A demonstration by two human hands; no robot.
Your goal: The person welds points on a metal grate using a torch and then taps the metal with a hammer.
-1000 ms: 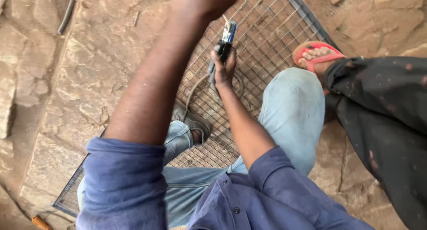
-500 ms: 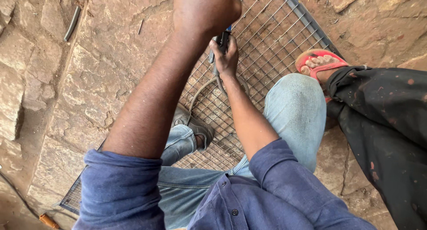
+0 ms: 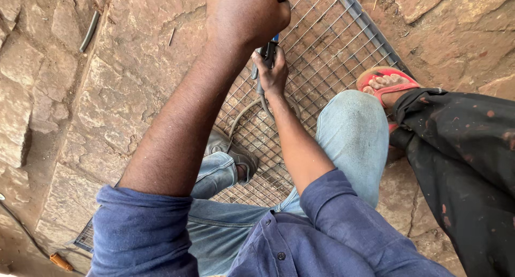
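Right hand [image 3: 272, 73] is staying clamped on dark tool handle [image 3: 266, 54] over wire mesh panel [image 3: 327, 52]. Left hand [image 3: 247, 14] has risen closer to camera, fist curled, now hiding tool's top; its grip cannot be told.

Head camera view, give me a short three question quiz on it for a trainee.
1. True or false: the right hand grips a dark tool handle with a cable trailing from it.
2. What does the wire mesh panel lie on? A) wooden bench B) stone paving C) grass
3. Fill in: a second person's foot beside the mesh wears a ____ sandal.

Key
1. True. The right hand is closed round the handle above the mesh.
2. B. The panel rests on reddish stone paving.
3. Red. The left hand, fisted in the foreground, hides whatever it may hold.
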